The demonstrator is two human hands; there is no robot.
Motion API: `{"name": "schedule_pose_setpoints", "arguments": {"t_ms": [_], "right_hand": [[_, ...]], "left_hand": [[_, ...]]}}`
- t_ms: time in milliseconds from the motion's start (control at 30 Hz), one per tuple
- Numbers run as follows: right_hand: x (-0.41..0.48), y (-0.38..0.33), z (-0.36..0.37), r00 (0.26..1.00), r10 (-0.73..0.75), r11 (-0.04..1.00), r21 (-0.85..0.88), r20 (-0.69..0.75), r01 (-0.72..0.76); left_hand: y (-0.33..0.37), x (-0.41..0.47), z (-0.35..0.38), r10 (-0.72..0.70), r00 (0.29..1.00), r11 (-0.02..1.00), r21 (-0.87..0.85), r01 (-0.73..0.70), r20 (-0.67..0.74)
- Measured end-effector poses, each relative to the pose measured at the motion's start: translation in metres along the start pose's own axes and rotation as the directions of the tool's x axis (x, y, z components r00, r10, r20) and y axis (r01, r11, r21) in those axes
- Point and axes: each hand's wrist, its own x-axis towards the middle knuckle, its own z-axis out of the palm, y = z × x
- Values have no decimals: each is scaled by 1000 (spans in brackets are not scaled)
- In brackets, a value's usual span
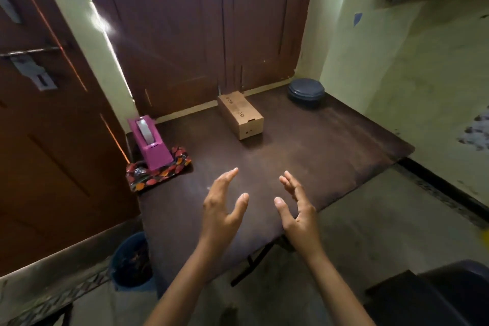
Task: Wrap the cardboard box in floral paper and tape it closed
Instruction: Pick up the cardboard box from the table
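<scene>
Cardboard box [240, 117] is left lying at the surface's [330, 145] far edge, unwrapped. Floral paper [158, 172], seemingly folded, is pinned under the pink tape dispenser [148, 140]. Left hand [223, 206] and right hand [296, 209] are held above the surface, each grip spread, nothing held.

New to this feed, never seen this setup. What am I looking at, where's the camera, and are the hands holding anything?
There is no machine: one camera worn on a person's head looks forward and down. The left hand and right hand are bare, open and empty, above the near part of the dark table. On it are an unwrapped cardboard box at the far side, a pink tape dispenser at the left edge, seemingly standing on the folded floral paper, and a dark round container far right.
</scene>
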Motion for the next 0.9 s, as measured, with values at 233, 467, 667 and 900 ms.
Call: {"name": "schedule_pose_setpoints", "arguments": {"t_ms": [233, 467, 667, 900], "right_hand": [[81, 25, 12, 993, 113, 993, -38, 20, -112], [125, 44, -2, 989, 146, 988, -51, 29, -144], [187, 81, -32, 978, 133, 989, -78, 160, -122], [256, 107, -73, 917, 78, 996, -65, 392, -57]], "left_hand": [[-34, 69, 30, -62, 995, 998, -27, 64, 79], [-43, 108, 59, -82, 992, 997, 18, 80, 98], [-41, 141, 112, -157, 987, 985, 65, 158, -19], [-23, 163, 168, -280, 933, 937, 145, 316, -226]]}}
